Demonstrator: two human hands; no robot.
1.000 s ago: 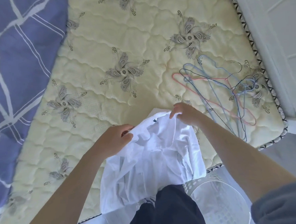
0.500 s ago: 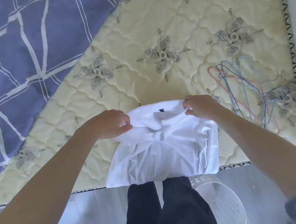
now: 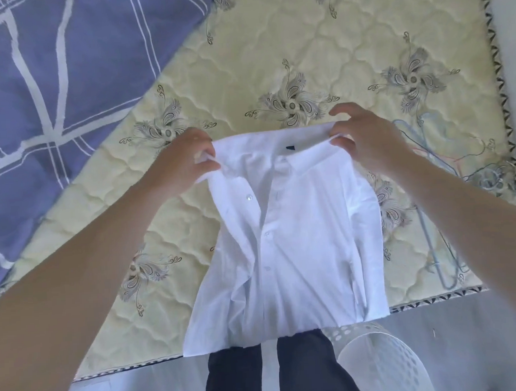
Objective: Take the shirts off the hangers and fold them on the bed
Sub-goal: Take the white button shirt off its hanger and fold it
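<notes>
Lying over the far left of the bed (image 3: 272, 39) was a blue blanket (image 3: 50, 86) with pale lines, covering that side of the cream quilted surface. The left hand (image 3: 180, 160) pinched the white shirt (image 3: 289, 238) at one shoulder, thumb and fingers curled into the cloth. The shirt faced up, collar away from the person, buttoned down the middle. Its body spread over the bed's near edge, though whether it rested there or hung just above was hard to tell. Its hem dropped past that edge over dark trousers (image 3: 308, 372). The right hand (image 3: 367, 138) grasped the other shoulder beside the collar. Further right, several thin wire hangers (image 3: 489, 177) lay piled on the bed, partly hidden by the right forearm. A white perforated basket (image 3: 379, 365) stood on the floor below.
</notes>
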